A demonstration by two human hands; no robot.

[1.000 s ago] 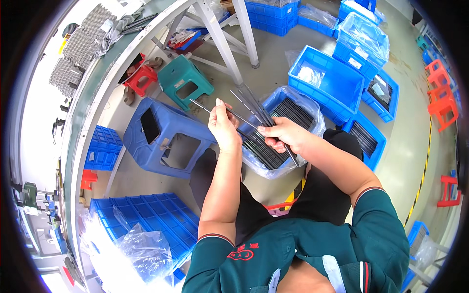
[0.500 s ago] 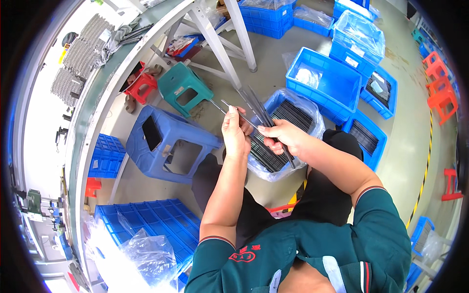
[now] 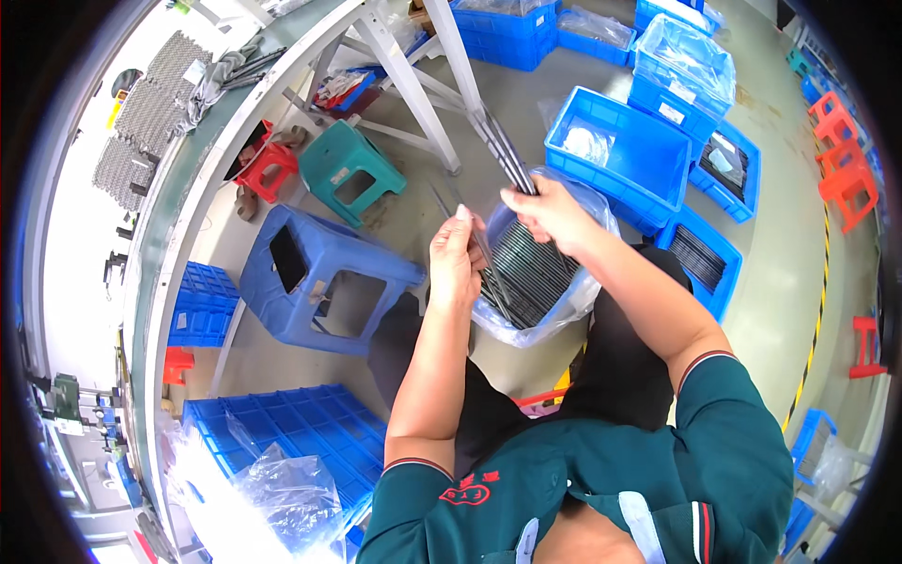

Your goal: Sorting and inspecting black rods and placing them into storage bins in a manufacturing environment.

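1. Two hands are raised over a bag of dark rods in the person's lap. The right hand is closed around a bundle of rods, which sticks up and away from the fist toward the white table legs.
2. The left hand is closed with the fingers curled, pinching a thin rod that slants up to the left; a few more rods run down past its fingers toward the bag.
3. The two hands are near each other but apart, the right a little higher and further from the body.
4. The clear bag sits in a bin just below both hands, its mouth open, and is full of more of the same dark rods lying side by side.
5. Left of the left hand stands a blue stool; beyond it are a teal stool and a small red stool.
6. Beyond the right hand is a blue bin holding a small clear packet; further right, two more blue bins hold dark parts.
7. A stack of blue crates lies lower left with crumpled clear plastic on it.
8. A curved table edge runs up the left side, with grey mesh pieces on top.
9. Orange stools stand at far right beside a yellow-and-black floor stripe.
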